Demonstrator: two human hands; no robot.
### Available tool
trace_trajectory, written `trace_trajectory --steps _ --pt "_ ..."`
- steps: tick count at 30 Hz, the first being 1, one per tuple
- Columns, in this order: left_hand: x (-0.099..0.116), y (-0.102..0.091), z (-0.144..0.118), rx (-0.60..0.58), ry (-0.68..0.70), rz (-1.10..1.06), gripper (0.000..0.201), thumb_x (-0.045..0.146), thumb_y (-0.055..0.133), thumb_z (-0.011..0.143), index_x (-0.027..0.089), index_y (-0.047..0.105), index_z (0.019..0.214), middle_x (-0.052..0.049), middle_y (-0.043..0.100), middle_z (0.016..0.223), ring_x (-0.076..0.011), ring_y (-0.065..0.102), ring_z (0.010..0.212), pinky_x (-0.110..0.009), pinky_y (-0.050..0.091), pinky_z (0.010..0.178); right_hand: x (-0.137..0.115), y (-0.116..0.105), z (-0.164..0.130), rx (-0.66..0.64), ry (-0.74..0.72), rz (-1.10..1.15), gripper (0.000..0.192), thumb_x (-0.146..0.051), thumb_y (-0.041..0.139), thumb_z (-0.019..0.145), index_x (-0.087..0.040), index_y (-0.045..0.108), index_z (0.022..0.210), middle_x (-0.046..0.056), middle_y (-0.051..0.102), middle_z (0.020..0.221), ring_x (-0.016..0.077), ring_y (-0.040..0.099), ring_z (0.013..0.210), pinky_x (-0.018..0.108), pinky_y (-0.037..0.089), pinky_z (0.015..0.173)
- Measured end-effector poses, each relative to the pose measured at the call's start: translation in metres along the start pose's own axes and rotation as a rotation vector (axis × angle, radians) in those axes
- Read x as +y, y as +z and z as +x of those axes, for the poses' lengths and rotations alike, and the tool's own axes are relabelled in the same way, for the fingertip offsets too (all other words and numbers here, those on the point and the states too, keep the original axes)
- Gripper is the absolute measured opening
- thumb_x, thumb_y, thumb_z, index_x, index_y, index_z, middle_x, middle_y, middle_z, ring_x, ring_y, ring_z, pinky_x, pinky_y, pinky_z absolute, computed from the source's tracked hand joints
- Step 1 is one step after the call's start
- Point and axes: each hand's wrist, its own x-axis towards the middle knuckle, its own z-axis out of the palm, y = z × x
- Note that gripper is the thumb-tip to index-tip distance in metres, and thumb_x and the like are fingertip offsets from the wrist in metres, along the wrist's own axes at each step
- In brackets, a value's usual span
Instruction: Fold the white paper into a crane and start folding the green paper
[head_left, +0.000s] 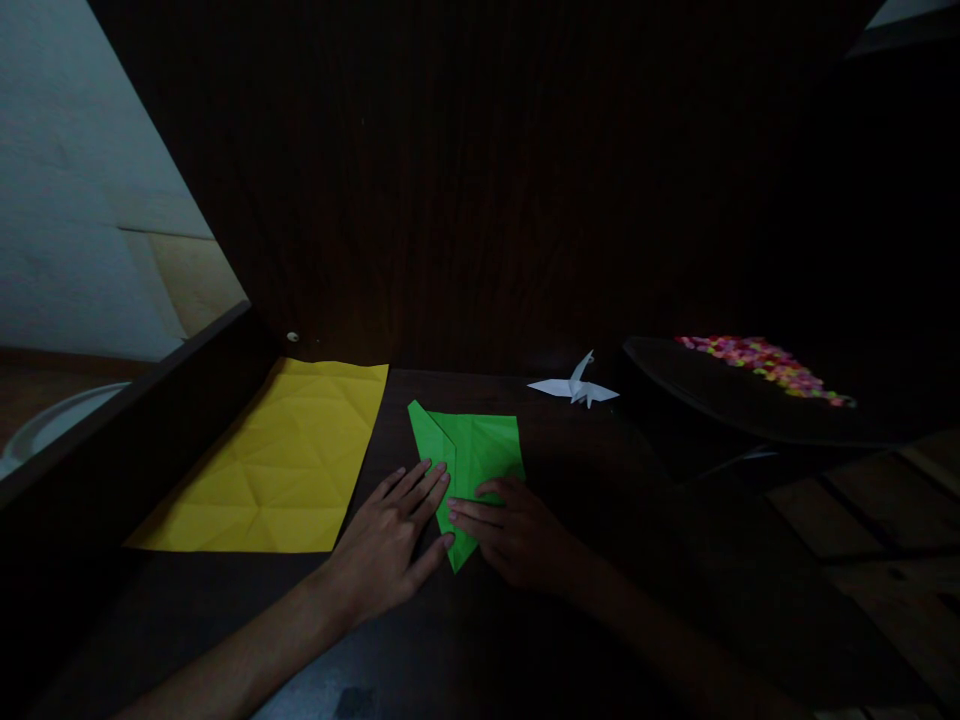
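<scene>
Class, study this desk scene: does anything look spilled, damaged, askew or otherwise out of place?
Nothing stands out. The left hand and right hand press flat on the folded green paper. The creased yellow sheet lies flat beside it, and the white paper crane sits intact on the dark table.

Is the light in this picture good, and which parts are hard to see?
Head view: dim overall; the dark table and the wall behind nearly merge. The green paper under the left hand and right hand, the yellow sheet and the white paper crane stand out. Straight edges bend toward the corners.
</scene>
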Motion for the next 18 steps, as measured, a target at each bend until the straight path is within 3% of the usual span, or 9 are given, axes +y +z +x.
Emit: trace_trajectory --steps 8,14,18 --pt "0.001 0.000 0.000 -0.011 0.004 0.024 0.059 0.043 0.042 0.097 0.016 0.033 0.148 -0.012 0.039 0.151 -0.0289 0.037 0.138 -0.046 0.036 0.109 0.001 0.005 -0.001 0.022 -0.026 -0.004 0.038 -0.016 0.052 0.090 -0.021 0.059 0.126 0.003 0.063 0.130 0.0258 0.052 0.107 0.042 0.045 0.090" --pt "-0.004 -0.004 0.008 -0.008 -0.048 -0.023 0.044 0.029 0.035 0.101 0.023 0.042 0.144 -0.007 0.052 0.142 -0.0264 0.049 0.129 -0.046 0.046 0.097 0.002 0.004 0.000 -0.021 -0.084 -0.035 0.032 -0.017 0.055 0.092 -0.023 0.061 0.123 0.004 0.063 0.129 0.0237 0.053 0.105 0.040 0.047 0.084" --pt "-0.010 0.000 0.014 0.020 -0.071 -0.053 0.040 0.027 0.040 0.099 0.023 0.052 0.137 -0.008 0.062 0.132 -0.0283 0.055 0.121 -0.048 0.049 0.090 0.001 0.003 0.001 -0.003 -0.108 -0.026 0.030 -0.016 0.055 0.092 -0.023 0.062 0.120 0.006 0.063 0.129 0.0227 0.052 0.105 0.038 0.047 0.084"
